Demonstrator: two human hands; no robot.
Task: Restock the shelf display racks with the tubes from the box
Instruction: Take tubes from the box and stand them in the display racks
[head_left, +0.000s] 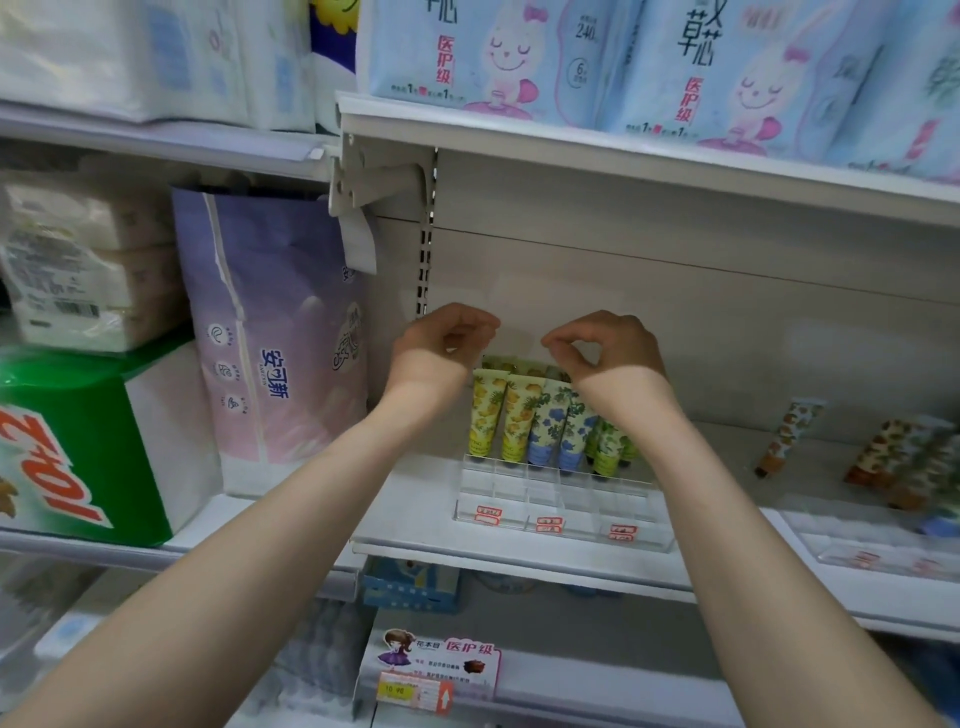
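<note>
A clear acrylic display rack (563, 501) stands on the white shelf (415, 519). Its back rows hold upright tubes: yellow-patterned ones (488, 415), blue-flowered ones (543, 428) and green ones (605, 447). Its front compartments are bare, with red price tags below. My left hand (441, 338) hovers over the yellow tubes, fingers curled down to their top ends. My right hand (605, 345) is above the blue tubes, thumb and forefinger touching in a ring with nothing seen between them. The box is out of view.
Several orange-patterned tubes (883, 457) lie loose on the shelf at the right, one (787, 436) leaning up. A second clear rack (872, 556) sits at the front right. A purple tissue pack (270, 338) stands left of the rack. The upper shelf (623, 150) overhangs.
</note>
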